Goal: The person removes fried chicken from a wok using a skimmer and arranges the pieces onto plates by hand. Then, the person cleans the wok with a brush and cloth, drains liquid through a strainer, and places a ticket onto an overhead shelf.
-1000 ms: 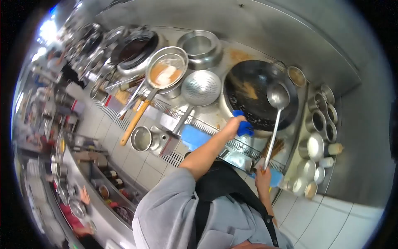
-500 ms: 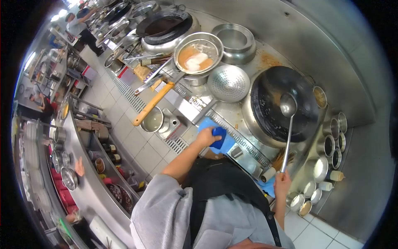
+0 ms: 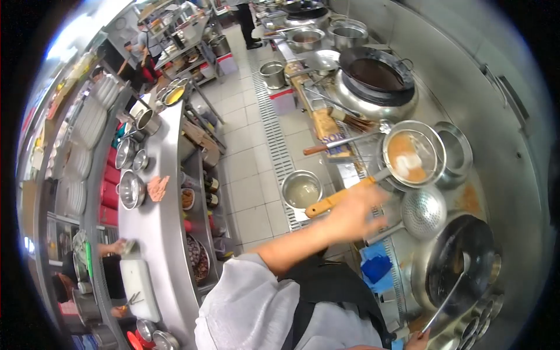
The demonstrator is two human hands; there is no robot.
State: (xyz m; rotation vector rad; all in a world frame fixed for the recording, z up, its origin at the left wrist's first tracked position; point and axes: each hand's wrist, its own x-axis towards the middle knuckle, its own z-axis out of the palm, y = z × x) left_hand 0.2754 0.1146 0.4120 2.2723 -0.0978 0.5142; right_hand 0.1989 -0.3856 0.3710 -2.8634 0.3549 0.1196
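My left hand (image 3: 360, 211), blurred by motion, is over the wooden handle (image 3: 341, 198) of a fine strainer; its fingers look apart, and I cannot tell whether it touches the handle. The strainer (image 3: 433, 146) holds something white over an orange-brown patch. A perforated skimmer (image 3: 424, 213) lies just beyond, its own handle partly behind my fingers. At the lower edge, my right hand (image 3: 417, 340) is closed on the handle of a ladle (image 3: 448, 297). The ladle's bowl end rests in a dark wok (image 3: 466, 251). A crumpled dark blue cloth (image 3: 376, 268) lies on lighter blue cloth.
Another wok (image 3: 373, 73) with dark liquid stands farther along the stove. A pot of cloudy liquid (image 3: 301, 191) is low beside the stove. Across the tiled aisle runs a steel counter (image 3: 169, 256) with bowls and a white cutting board (image 3: 139, 289). Other people stand at the counter and farther back.
My left hand has let go of the dark blue cloth and moved over to the strainer's handle. The view has turned left; my right hand keeps the ladle.
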